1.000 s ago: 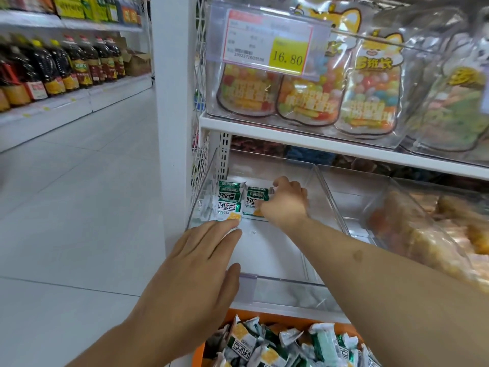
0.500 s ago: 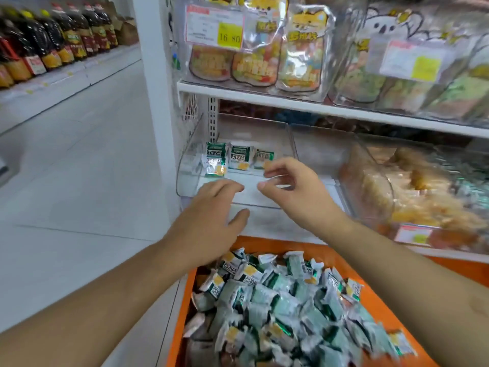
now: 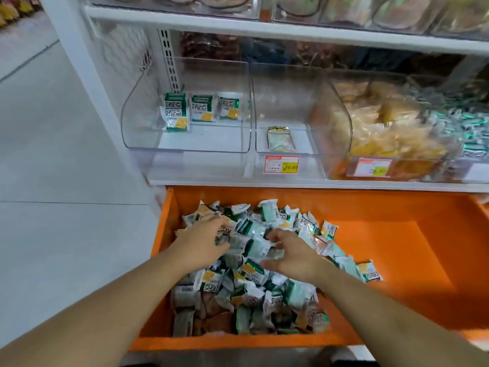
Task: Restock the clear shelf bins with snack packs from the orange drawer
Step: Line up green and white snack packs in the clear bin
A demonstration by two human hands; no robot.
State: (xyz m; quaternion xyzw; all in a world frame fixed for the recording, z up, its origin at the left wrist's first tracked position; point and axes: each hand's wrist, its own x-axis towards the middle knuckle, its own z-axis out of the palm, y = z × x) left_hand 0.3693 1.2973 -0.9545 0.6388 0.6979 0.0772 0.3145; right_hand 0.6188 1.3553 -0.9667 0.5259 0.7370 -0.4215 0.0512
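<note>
The orange drawer (image 3: 402,250) stands pulled out under the shelf, its left half heaped with green-and-white snack packs (image 3: 254,284). Both hands are down on that heap. My left hand (image 3: 202,243) lies on the packs at the heap's upper left with fingers spread. My right hand (image 3: 292,256) hovers just over the middle with fingers loosely curled and nothing held. Above, the leftmost clear bin (image 3: 185,149) holds three of the same packs (image 3: 202,111) in a row at its back. The clear bin beside it (image 3: 288,152) holds one small yellowish pack (image 3: 280,139).
Further right, a bin full of yellow snacks (image 3: 383,125) and another of green-wrapped ones (image 3: 471,128). Price tags (image 3: 281,163) hang on the bin fronts. The drawer's right half is bare orange. Tiled aisle floor (image 3: 53,154) to the left; an upper shelf edge (image 3: 264,25) overhangs.
Both hands have come away from the left bin and dropped to the pack heap in the drawer. A third pack now lies in the bin. My view has tilted down.
</note>
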